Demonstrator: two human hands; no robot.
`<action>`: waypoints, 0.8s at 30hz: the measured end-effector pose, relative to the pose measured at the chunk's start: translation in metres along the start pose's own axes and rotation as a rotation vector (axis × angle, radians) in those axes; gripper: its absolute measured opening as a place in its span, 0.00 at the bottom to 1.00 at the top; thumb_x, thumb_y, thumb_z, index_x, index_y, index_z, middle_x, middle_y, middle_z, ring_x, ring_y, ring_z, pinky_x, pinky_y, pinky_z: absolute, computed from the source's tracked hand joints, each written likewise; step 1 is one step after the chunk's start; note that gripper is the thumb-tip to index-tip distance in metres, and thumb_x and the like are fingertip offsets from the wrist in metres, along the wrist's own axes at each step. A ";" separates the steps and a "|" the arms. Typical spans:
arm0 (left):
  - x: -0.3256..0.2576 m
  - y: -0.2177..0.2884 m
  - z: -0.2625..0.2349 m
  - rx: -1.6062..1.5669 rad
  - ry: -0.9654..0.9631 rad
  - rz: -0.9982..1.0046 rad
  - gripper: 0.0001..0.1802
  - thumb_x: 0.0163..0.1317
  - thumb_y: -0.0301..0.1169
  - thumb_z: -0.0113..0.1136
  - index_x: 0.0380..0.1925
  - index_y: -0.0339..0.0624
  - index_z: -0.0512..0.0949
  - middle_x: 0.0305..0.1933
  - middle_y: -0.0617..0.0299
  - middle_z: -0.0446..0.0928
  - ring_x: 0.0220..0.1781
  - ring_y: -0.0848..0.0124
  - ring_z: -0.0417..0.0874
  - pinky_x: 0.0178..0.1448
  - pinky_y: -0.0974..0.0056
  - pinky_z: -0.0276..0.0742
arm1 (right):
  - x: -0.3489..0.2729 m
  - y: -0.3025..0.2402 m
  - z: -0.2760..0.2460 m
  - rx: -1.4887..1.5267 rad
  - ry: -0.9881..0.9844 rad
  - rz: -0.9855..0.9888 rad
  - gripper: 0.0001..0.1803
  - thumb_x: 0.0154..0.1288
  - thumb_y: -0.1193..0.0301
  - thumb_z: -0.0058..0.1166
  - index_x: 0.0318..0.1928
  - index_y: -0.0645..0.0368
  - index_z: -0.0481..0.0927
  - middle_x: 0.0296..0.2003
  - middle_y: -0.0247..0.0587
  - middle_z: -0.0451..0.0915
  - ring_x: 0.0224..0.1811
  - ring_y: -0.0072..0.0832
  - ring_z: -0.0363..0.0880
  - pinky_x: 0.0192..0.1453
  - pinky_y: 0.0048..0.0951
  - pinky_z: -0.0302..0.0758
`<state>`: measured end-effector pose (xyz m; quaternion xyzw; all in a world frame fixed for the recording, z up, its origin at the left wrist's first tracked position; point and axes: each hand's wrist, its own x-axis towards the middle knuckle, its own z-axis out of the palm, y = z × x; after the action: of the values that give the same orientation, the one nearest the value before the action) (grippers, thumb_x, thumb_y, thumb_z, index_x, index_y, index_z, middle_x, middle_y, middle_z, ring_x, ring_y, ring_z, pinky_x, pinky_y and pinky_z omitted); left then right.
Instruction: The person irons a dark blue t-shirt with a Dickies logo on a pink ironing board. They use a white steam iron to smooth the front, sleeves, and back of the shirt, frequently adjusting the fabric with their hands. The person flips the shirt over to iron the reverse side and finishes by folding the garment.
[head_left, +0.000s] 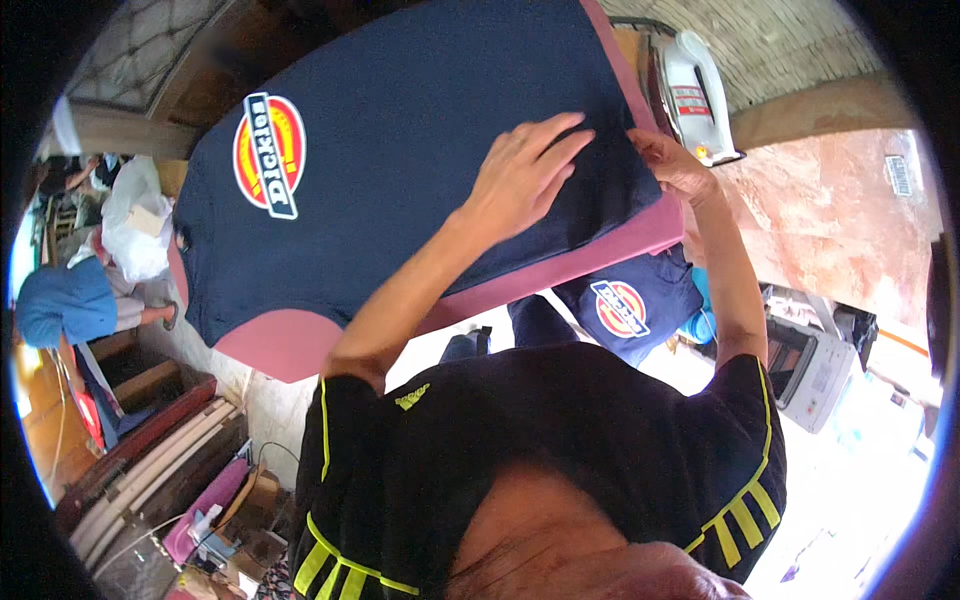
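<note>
The left hand (525, 170) lies flat on the dark navy cotton T-shirt with a round red-and-yellow badge (400, 150), fingers stretched out together and palm pressed down — no grip closed on anything. The right hand (672, 165) is at the shirt's right edge, its fingers curled over the cloth where it meets the rim of the padded pink ironing surface (290, 345); how tightly that grip pinches the fabric I cannot tell, since the fingertips are tucked under.

The shirt is spread across nearly the whole surface, badge toward the far left end, with a bare pink strip showing along the near edge and the rounded left corner. Just beyond the right hand a white electric iron (695, 95) stands at the surface's end, close by. Below the surface hangs a second navy shirt with the same badge (630, 305), partly hidden by the right forearm.
</note>
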<state>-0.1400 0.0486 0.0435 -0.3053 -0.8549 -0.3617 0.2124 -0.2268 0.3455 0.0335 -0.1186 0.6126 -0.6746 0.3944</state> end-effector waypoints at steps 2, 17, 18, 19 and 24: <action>0.040 -0.012 0.029 -0.116 -0.076 0.102 0.26 0.61 0.26 0.58 0.61 0.50 0.74 0.66 0.55 0.72 0.60 0.51 0.79 0.59 0.51 0.78 | 0.000 0.008 -0.001 0.089 -0.049 -0.032 0.36 0.56 0.77 0.68 0.66 0.67 0.69 0.54 0.36 0.80 0.56 0.26 0.79 0.62 0.26 0.75; 0.099 -0.023 0.043 -0.212 -0.344 0.152 0.19 0.54 0.25 0.64 0.49 0.44 0.79 0.47 0.55 0.80 0.47 0.50 0.82 0.49 0.51 0.80 | 0.039 0.023 0.021 -0.579 -0.248 0.279 0.27 0.63 0.69 0.65 0.61 0.64 0.75 0.44 0.36 0.82 0.44 0.20 0.78 0.47 0.24 0.73; 0.095 -0.022 0.045 -0.216 -0.271 0.128 0.17 0.55 0.25 0.63 0.47 0.46 0.80 0.46 0.57 0.80 0.46 0.52 0.83 0.49 0.52 0.80 | 0.039 0.023 0.020 -0.578 -0.252 0.283 0.27 0.63 0.69 0.64 0.61 0.64 0.74 0.44 0.36 0.82 0.44 0.20 0.77 0.47 0.24 0.73; 0.091 -0.020 0.046 -0.219 -0.198 0.103 0.15 0.56 0.24 0.62 0.45 0.47 0.81 0.44 0.58 0.81 0.45 0.54 0.84 0.48 0.53 0.81 | 0.038 0.024 0.019 -0.576 -0.254 0.293 0.27 0.63 0.69 0.64 0.61 0.64 0.74 0.44 0.36 0.82 0.43 0.20 0.77 0.46 0.23 0.73; 0.071 -0.031 0.058 -0.276 -0.168 0.084 0.18 0.56 0.27 0.65 0.48 0.47 0.80 0.50 0.58 0.80 0.49 0.55 0.82 0.52 0.53 0.79 | 0.030 0.031 0.015 -0.561 -0.287 0.319 0.27 0.64 0.69 0.63 0.62 0.64 0.74 0.42 0.35 0.81 0.40 0.18 0.76 0.42 0.22 0.71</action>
<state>-0.2206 0.1016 0.0324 -0.3962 -0.7983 -0.4398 0.1109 -0.2251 0.3165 -0.0011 -0.2189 0.7232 -0.3863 0.5291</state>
